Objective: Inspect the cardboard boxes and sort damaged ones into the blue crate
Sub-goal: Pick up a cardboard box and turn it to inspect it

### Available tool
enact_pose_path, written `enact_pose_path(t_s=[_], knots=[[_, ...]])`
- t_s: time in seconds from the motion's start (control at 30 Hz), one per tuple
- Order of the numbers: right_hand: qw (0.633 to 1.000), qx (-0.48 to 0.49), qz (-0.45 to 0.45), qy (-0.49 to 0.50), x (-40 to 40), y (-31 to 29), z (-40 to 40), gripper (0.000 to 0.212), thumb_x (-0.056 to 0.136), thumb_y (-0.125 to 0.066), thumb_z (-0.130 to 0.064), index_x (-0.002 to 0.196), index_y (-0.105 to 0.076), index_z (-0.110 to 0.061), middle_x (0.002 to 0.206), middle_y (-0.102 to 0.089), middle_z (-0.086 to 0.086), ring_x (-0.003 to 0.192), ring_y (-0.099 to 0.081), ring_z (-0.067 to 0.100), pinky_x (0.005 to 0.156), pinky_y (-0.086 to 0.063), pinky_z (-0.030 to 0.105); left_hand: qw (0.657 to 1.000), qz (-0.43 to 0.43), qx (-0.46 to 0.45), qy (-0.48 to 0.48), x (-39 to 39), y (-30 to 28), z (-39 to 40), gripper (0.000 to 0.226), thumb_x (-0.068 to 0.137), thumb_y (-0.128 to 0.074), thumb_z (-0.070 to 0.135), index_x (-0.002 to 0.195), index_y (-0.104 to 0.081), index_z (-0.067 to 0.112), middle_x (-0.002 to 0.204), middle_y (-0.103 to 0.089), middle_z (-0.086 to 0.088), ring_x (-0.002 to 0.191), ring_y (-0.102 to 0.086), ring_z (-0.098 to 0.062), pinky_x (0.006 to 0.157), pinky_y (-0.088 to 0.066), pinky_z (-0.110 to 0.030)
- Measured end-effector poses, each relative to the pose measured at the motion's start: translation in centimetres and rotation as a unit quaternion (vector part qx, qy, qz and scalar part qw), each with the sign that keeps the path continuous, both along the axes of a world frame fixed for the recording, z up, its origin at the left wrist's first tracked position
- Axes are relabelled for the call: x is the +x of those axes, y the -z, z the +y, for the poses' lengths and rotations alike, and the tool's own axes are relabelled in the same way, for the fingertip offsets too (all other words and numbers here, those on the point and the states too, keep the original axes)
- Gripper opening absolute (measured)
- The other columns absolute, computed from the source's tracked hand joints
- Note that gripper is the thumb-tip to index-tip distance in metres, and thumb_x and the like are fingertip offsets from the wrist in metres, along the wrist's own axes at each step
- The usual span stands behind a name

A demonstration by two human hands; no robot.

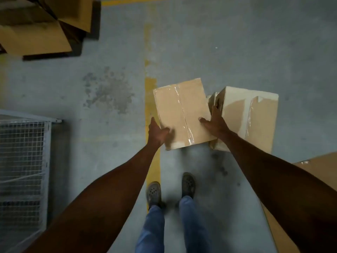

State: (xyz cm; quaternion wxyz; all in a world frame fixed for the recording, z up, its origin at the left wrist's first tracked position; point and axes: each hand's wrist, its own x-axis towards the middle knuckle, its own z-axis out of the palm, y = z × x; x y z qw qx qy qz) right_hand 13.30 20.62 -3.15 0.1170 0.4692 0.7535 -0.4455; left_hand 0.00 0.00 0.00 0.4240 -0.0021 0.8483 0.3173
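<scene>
Above the grey concrete floor [113, 152], seen from the head camera, the person holds a small brown cardboard box sealed with clear tape [182, 114]. The left hand [157, 133] and right hand [213, 123] press its two opposite sides, thumbs on top, so the taped face turns up for checking, I think. A second taped cardboard box [255, 117] stands just beside, touching the right hand's fingers. No blue crate shows; a wire mesh cage [23, 157] stands at far left.
</scene>
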Motion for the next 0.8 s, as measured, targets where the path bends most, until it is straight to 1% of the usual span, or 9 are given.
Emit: enact_pose_path(t_s=[0.13,0.23,0.33,0.37,0.47,0.53,0.67,0.73,0.8], knots=[[0.999,-0.009,-0.030,0.028,-1.1,2.9,0.7,0.106,0.083,-0.079,-0.048,0.162,-0.020,-0.008,0.166,-0.032,0.015,0.154,-0.030,0.038,0.124,-0.030,0.055,0.996,-0.066,0.006,-0.052,0.2,2.5,0.2,0.101,0.081,-0.083,0.036,0.159,-0.025,0.007,0.152,-0.052,-0.016,0.134,-0.056,-0.033,0.112,-0.048,-0.044],[0.996,-0.029,-0.063,0.057,-1.3,5.2,1.0,0.128,0.061,-0.079,-0.067,0.162,-0.024,-0.013,0.164,-0.038,0.011,0.152,-0.035,0.035,0.123,-0.032,0.052,0.992,-0.103,0.011,-0.066,0.7,4.4,-0.2,0.093,0.070,-0.078,0.047,0.147,-0.038,0.015,0.136,-0.062,-0.006,0.124,-0.062,-0.030,0.106,-0.052,-0.045],[0.996,-0.051,-0.065,0.047,-1.3,4.8,0.8,0.105,0.075,-0.084,-0.053,0.158,-0.032,-0.013,0.158,-0.045,0.011,0.146,-0.043,0.034,0.120,-0.037,0.049,0.986,-0.130,0.065,-0.078,1.3,3.9,-0.1,0.054,0.094,-0.077,0.026,0.136,-0.044,0.022,0.114,-0.063,0.008,0.103,-0.064,-0.018,0.077,-0.051,-0.034],[0.996,-0.053,-0.059,0.050,-1.1,5.1,0.8,0.097,0.080,-0.085,-0.045,0.156,-0.035,-0.013,0.156,-0.047,0.011,0.144,-0.044,0.034,0.120,-0.038,0.048,0.985,-0.133,0.075,-0.087,1.5,4.1,-0.2,0.049,0.097,-0.074,0.020,0.136,-0.044,0.024,0.115,-0.064,0.009,0.103,-0.063,-0.017,0.076,-0.051,-0.033],[0.996,-0.051,-0.046,0.061,-0.3,4.1,0.4,0.109,0.066,-0.090,-0.048,0.156,-0.036,-0.020,0.153,-0.050,0.008,0.142,-0.047,0.032,0.118,-0.041,0.048,0.983,-0.132,0.087,-0.095,1.9,3.6,-0.9,0.056,0.097,-0.072,0.011,0.141,-0.045,0.032,0.131,-0.065,0.004,0.119,-0.062,-0.022,0.098,-0.055,-0.042],[0.996,-0.053,-0.041,0.065,0.1,3.1,0.1,0.117,0.058,-0.088,-0.054,0.157,-0.033,-0.023,0.154,-0.050,0.008,0.141,-0.048,0.033,0.117,-0.042,0.050,0.984,-0.126,0.091,-0.091,2.0,3.3,-1.5,0.068,0.094,-0.072,0.008,0.148,-0.043,0.037,0.136,-0.064,0.005,0.124,-0.061,-0.024,0.103,-0.055,-0.048],[0.997,-0.029,-0.028,0.063,0.3,-0.1,-1.2,0.103,0.066,-0.091,-0.048,0.152,-0.042,-0.018,0.152,-0.054,0.010,0.141,-0.050,0.037,0.117,-0.041,0.055,0.989,-0.066,0.100,-0.088,2.0,1.7,-3.1,0.081,0.085,-0.075,0.012,0.154,-0.041,0.037,0.144,-0.060,0.008,0.131,-0.057,-0.021,0.113,-0.050,-0.048],[0.998,-0.027,-0.005,0.060,0.5,-2.4,-1.8,0.094,0.066,-0.091,-0.049,0.146,-0.052,-0.019,0.146,-0.059,0.010,0.137,-0.054,0.037,0.115,-0.044,0.057,0.988,-0.046,0.115,-0.095,2.4,-1.5,-4.1,0.073,0.093,-0.071,0.004,0.156,-0.042,0.026,0.142,-0.058,0.007,0.130,-0.055,-0.019,0.115,-0.047,-0.045],[0.997,-0.036,0.020,0.066,0.5,-7.1,-3.1,0.077,0.077,-0.091,-0.036,0.144,-0.057,-0.017,0.139,-0.062,0.007,0.130,-0.058,0.033,0.114,-0.046,0.049,0.984,-0.038,0.138,-0.109,2.5,-4.5,-5.4,0.057,0.097,-0.066,-0.002,0.149,-0.050,0.018,0.136,-0.061,0.001,0.128,-0.058,-0.025,0.112,-0.049,-0.046]])
